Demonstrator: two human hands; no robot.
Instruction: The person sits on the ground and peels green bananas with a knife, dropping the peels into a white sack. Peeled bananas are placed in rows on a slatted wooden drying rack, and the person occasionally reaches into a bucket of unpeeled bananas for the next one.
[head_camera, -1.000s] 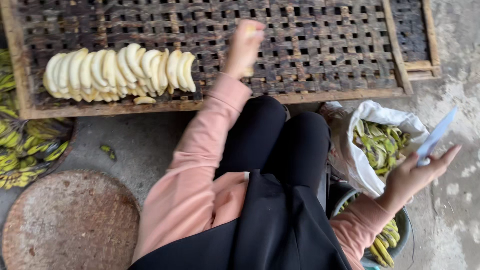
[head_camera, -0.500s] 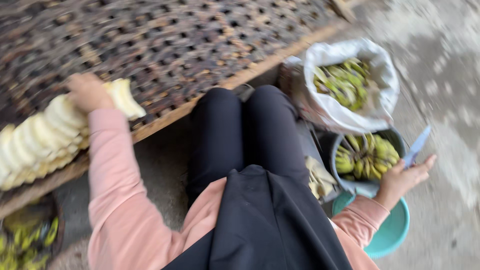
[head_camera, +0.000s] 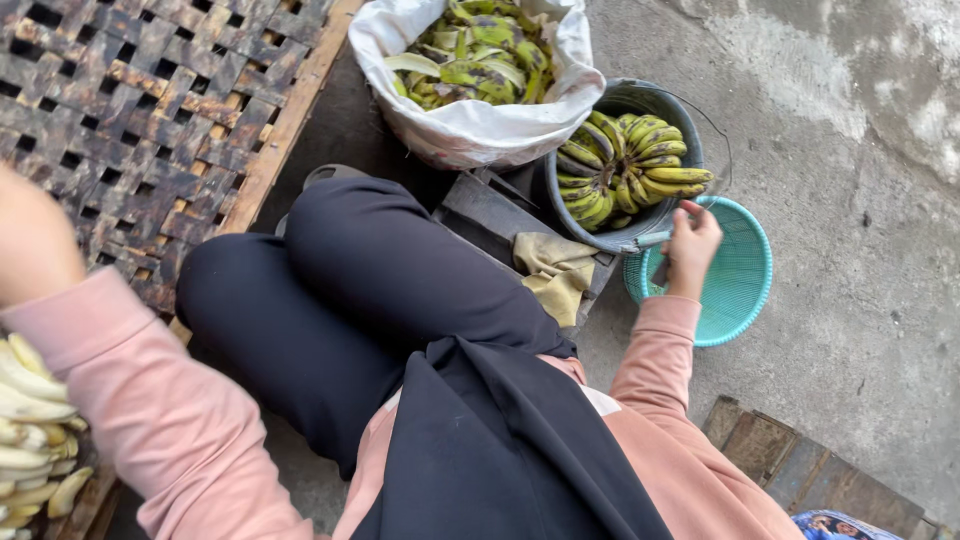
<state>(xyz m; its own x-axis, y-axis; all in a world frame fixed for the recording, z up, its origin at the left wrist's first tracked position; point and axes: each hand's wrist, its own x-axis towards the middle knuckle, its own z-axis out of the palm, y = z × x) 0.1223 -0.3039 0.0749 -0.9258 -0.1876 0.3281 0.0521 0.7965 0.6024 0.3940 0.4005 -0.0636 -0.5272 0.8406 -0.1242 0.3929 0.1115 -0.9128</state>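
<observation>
The person sits with both knees drawn up in black trousers. The left hand (head_camera: 35, 245), blurred at the nine o'clock edge, extends from a pink sleeve; its fingers cannot be made out. The right hand (head_camera: 690, 245), out toward two o'clock on a bent pink-sleeved arm, has its fingers (head_camera: 683, 232) curled shut around a thin handle.

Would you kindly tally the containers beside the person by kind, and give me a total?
White sack of green peels: 1
Dark bucket of unpeeled bananas: 1
Teal basket, by the right hand: 1
Total: 3
</observation>
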